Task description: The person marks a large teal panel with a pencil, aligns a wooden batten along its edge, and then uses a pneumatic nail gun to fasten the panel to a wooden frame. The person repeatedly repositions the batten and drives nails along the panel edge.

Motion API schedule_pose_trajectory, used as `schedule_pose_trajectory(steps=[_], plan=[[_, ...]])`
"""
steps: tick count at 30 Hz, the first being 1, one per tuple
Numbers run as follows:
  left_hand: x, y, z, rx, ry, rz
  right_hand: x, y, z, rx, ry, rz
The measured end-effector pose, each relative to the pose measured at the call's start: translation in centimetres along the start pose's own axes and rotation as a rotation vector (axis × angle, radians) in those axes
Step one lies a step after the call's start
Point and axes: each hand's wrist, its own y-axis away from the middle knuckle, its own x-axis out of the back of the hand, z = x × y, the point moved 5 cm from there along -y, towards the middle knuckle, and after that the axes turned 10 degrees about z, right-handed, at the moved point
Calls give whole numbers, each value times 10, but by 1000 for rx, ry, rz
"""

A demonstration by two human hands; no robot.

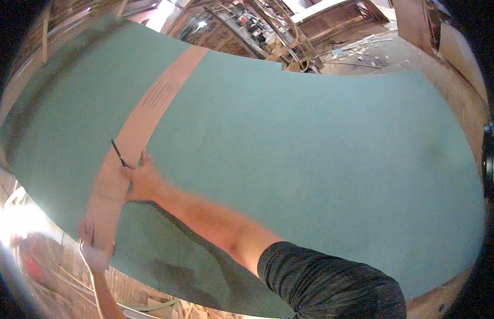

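A long brown strip point(135, 125) of board lies across a large green sheet point(310, 159), slanting from the far edge down to the near left. Several dark parallel lines or slots mark its upper part. My right hand point(143, 179) rests at the strip's right edge, about midway along. Between its fingers is a thin dark pencil point(118, 152), slanting up and left over the strip; its exact kind is hard to make out. Down at the strip's near end, my left hand point(95, 252) lies over it with fingers stretched out flat. The left hand looks slightly blurred.
Beyond the sheet's far edge, scraps of material point(358, 50) are strewn over the floor. Cluttered tools and boxes point(252, 26) stand at the back. Wood pieces point(196, 309) lie below the near edge. A dark round object point(490, 159) is at the far right rim.
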Motion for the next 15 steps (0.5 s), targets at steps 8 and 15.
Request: schedule_pose_trajectory(steps=[8,15], plan=[[17,-18,5,139,153,-23,5,-16,-20,-22,119,-128],[26,-26,1,147,159,-35,-2,-21,-27,-33,71,-147]])
